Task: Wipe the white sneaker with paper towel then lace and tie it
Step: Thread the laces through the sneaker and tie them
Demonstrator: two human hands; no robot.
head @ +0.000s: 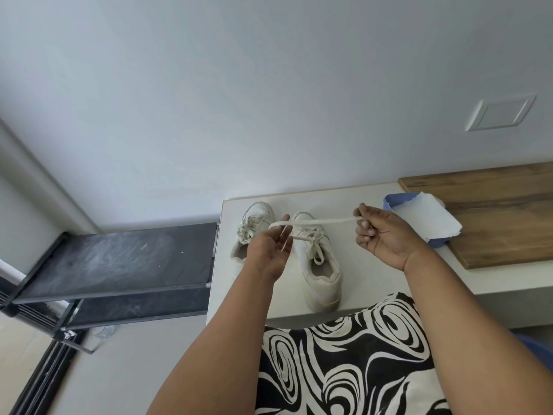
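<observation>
— What is seen at the far left?

— A black, dusty two-tier metal shoe rack (119,262) is set against the left edge of the pale off-white worktop (353,202), lower than its surface.

— And on the worktop itself?

— Near the back left corner a laced white low-top sneaker (254,223) is placed, its toe turned to the wall and its laces bunched over the tongue. Just beside it, to the right, a second white low-top sneaker (320,274) is stood, heel at the front edge, toe toward the wall, partly laced.

— How are the hands held?

— The left hand (270,250) is raised over the gap between the two sneakers, palm up, fingers loosely bent, and a flat cream shoelace (317,222) is draped across its fingers. From there the shoelace is stretched almost level over the second sneaker to the right hand (380,232), where its end is pinched between thumb and curled fingers. A lower strand is led from the left hand down to the eyelets of the second sneaker.

— What is found further right?

— Behind the right hand a white paper towel (425,218) is laid over a blue tray (389,203), which is rested on the left end of a brown wooden board (502,223) at the right of the worktop. At the front edge, black-and-white swirl-patterned fabric (344,360) is seen between the forearms.
</observation>
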